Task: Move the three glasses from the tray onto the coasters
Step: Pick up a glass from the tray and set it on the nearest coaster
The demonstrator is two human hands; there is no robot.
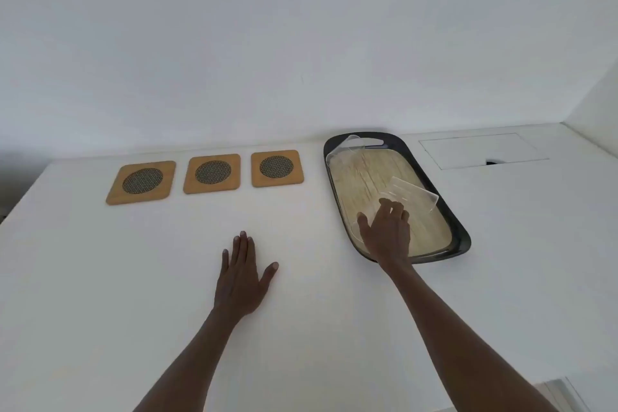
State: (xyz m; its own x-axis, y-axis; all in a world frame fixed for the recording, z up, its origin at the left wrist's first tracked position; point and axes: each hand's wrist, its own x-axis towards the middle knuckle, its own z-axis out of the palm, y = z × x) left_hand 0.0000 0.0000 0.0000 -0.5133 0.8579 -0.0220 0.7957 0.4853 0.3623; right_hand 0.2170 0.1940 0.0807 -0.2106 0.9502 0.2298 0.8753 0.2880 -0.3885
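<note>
Glasses, three and all clear, are on the tray, so no move is finished yet. The white surface carries everything. The dark-rimmed tray lies to the right with its long side running away from the person, so it is the right hand's to reach. Left of it, three wooden coasters with round mesh centres lie in a row along the far edge, apart from one another and all bare, the rightmost just beside the tray; that one looks like the shortest trip for a first glass. The left hand lies flat on the surface with straight fingers, well short of the coasters, holding nothing, probably just steadying the body. The right hand is over the tray's near end, its grip curled round the near glass, thumb on the left wall and fingers bent over the far side, a side hold that should keep the glass upright in transit. The middle glass stands just beyond those fingers, near enough to be knocked on the lift. The far glass stands at the tray's far end by the handle slot; blur hides its outline.
</note>
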